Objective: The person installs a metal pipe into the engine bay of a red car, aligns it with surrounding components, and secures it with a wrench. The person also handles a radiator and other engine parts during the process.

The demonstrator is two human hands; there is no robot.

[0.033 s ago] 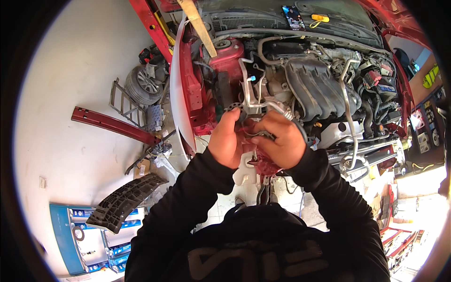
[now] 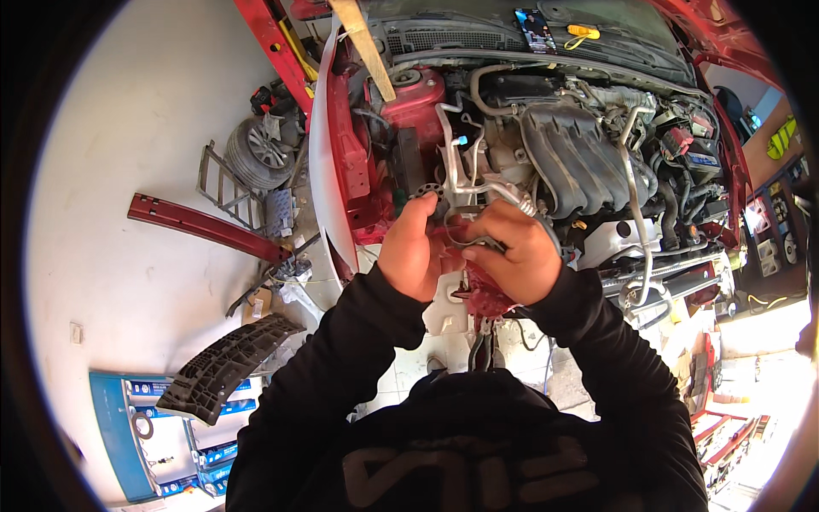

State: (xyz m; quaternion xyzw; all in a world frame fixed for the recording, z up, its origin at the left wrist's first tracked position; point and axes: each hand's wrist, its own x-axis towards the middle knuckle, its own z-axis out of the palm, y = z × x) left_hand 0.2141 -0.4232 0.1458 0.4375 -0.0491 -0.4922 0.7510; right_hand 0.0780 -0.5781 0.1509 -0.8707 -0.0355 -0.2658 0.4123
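My left hand (image 2: 408, 256) is closed in front of the engine bay, its thumb pointing up beside a small holed disc (image 2: 429, 189). Facing it, my right hand (image 2: 514, 252) has bent fingers pinched at a thin, curved grey piece (image 2: 456, 237) between the hands. What that piece is, I cannot make out. Crumpled, translucent red material (image 2: 488, 297) hangs below my right fingers; what holds it is hidden. Just beyond my fingertips runs a bent silver pipe (image 2: 467, 183) with a blue cap (image 2: 462, 141).
The open red car's engine (image 2: 584, 162) lies ahead and right, with a white reservoir (image 2: 616, 243). A wooden stick (image 2: 365, 51) stands at the left fender. A wheel (image 2: 259, 154), a red beam (image 2: 205, 226) and a black plastic panel (image 2: 226, 367) are at left.
My right hand has shifted very slightly to the right, and more of the curved piece shows between my hands. My left hand stays almost in place.
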